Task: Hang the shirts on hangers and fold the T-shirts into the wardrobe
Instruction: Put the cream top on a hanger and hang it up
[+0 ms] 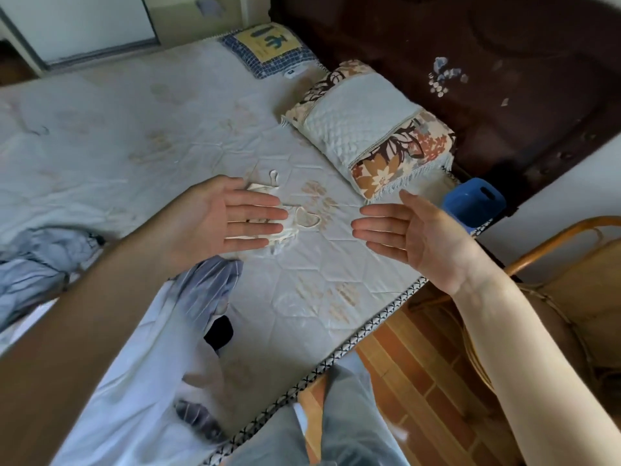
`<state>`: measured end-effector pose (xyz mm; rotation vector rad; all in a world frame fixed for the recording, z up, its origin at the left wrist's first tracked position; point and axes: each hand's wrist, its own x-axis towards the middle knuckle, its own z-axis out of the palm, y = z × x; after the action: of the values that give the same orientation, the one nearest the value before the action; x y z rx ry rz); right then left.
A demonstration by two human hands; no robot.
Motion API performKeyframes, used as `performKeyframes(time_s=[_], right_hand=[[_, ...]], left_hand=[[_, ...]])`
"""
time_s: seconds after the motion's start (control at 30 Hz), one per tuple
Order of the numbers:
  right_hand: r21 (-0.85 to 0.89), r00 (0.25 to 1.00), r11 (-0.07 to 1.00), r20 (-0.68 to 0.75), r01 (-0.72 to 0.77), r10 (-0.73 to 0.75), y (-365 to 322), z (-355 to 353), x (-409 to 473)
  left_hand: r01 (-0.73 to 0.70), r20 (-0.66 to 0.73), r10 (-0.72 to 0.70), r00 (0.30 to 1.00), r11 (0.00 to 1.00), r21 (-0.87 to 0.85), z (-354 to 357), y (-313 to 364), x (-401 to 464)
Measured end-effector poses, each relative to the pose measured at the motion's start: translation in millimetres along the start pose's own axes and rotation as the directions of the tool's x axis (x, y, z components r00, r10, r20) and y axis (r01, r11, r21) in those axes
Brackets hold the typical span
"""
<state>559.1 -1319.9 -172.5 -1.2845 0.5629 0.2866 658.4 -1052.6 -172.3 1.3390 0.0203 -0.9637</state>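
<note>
A: Where are your hands?

B: Your left hand (232, 218) and your right hand (408, 230) hover palms facing each other, fingers straight and spread, holding nothing; a gap of pale quilted mattress (319, 290) lies between them.

A: And the clothes?

B: A small crumpled cream garment with looped straps (295, 223) lies just beyond and under your left fingertips, whether touching I cannot tell; a blue-and-white striped shirt (208, 284) lies below your left wrist; a pale white shirt (144, 381) spreads under your left forearm; a bluish crumpled shirt (37, 264) sits further out to the left of that arm.

A: Anything else near?

B: A quilted pillow with floral brown ends (369, 129) rests beyond your right hand; a blue plastic object (473, 200) sits just past its thumb; a rattan chair (571, 280) stands beside your right forearm.
</note>
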Motion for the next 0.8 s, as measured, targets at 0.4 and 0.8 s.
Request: performKeyframes(time_s=[0.4, 0.8], right_hand=[[-0.193, 0.982, 0.965, 0.026, -0.179, 0.188, -3, -58, 243], [-0.632, 0.986, 0.765, 0.014, -0.121, 0.168, 88, -98, 501]], left_hand=[[0.203, -0.334, -0.153, 0.93, 0.971, 0.122, -32, -6, 208], [0.27, -0.482, 0.11, 0.869, 0.71, 0.65, -76, -97, 453]])
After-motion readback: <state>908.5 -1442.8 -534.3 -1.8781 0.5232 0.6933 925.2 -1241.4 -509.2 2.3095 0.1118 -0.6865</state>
